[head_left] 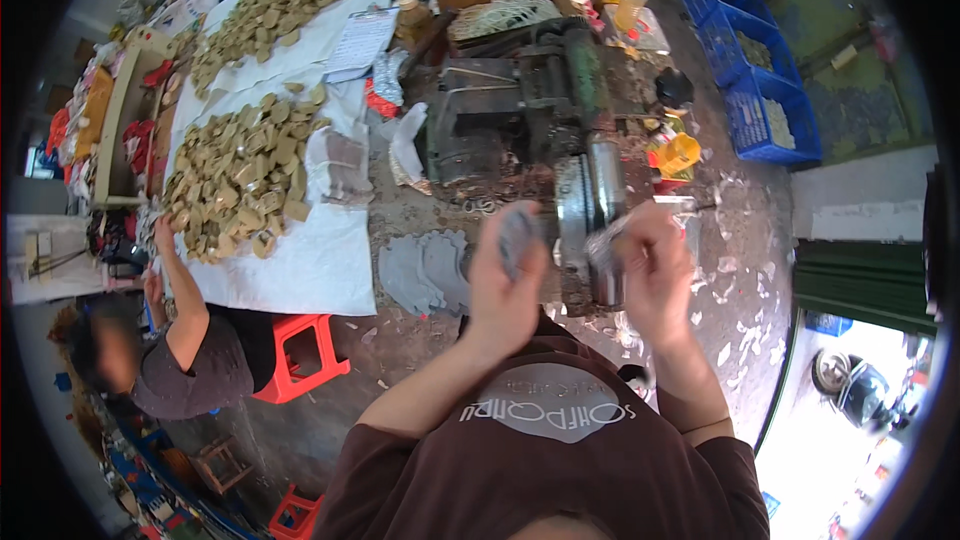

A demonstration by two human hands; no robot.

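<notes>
Both hands are up in front of me. My left hand (505,275) has its fingers curled around a flat grey piece (517,233), which sticks up above the fingertips. My right hand (652,265) is pinching a second grey piece (606,240) between thumb and fingers; motion blur smears it, so I can't tell its exact shape. The two hands sit near each other but apart, and behind the gap between them stands the dark green machine (525,100) with its shiny metal wheel (590,205), which blocks the bench directly ahead.

Just left of my left hand, two flat grey cut-out sheets (428,270) lie side by side on the dirty worktop. Further left, a white sheet (300,260) carries one big heap of tan blocks (240,175), too many to count, and a second heap (285,0) lies beyond it on another white sheet. A clipboard with paper (358,40) rests between that heap and the machine.

Lower left, another person (190,360) in a grey top reaches one arm up to the white sheet's edge. One red plastic stool (300,350) stands beside them, a second (295,515) near the bottom edge. To the right of the machine, a yellow container (678,152); upper right, a row of blue crates (765,90), at least three.
</notes>
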